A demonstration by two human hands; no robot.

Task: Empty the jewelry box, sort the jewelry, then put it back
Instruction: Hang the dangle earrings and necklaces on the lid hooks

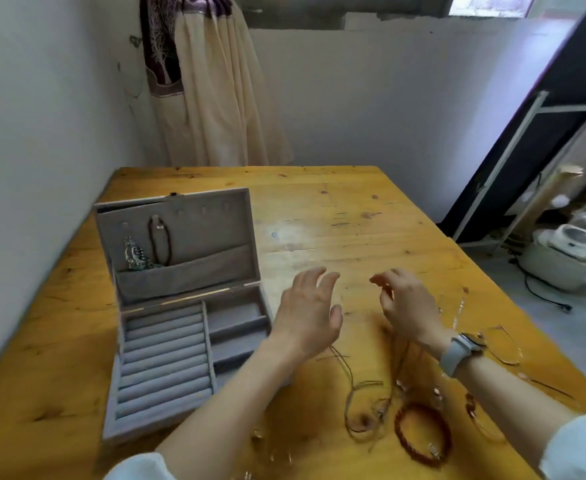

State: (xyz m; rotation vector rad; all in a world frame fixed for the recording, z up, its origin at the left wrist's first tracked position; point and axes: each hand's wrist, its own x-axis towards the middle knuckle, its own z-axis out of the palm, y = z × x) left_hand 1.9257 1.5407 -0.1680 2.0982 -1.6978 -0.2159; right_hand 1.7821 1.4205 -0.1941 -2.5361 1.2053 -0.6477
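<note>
White-walled room, cream curtain hanging in the far corner, yellow wooden worktop filling the middle. Grey jewelry box sits at the left of the worktop, lid upright — a dark bead strand hangs on a lid hook, and a greenish bunch of jewelry is tucked into the lid pocket. Ring rolls and side compartments in the base look bare. Left hand hovers just right of the box, fingers spread and relaxed, holding nothing. Right hand, grey watch on the wrist, hovers nearby; fingers loosely curled — can't tell if a thin chain is pinched, too blurred. On the worktop under the arms: red braided bracelet, brown cord necklace, thin chains at the right.
</note>
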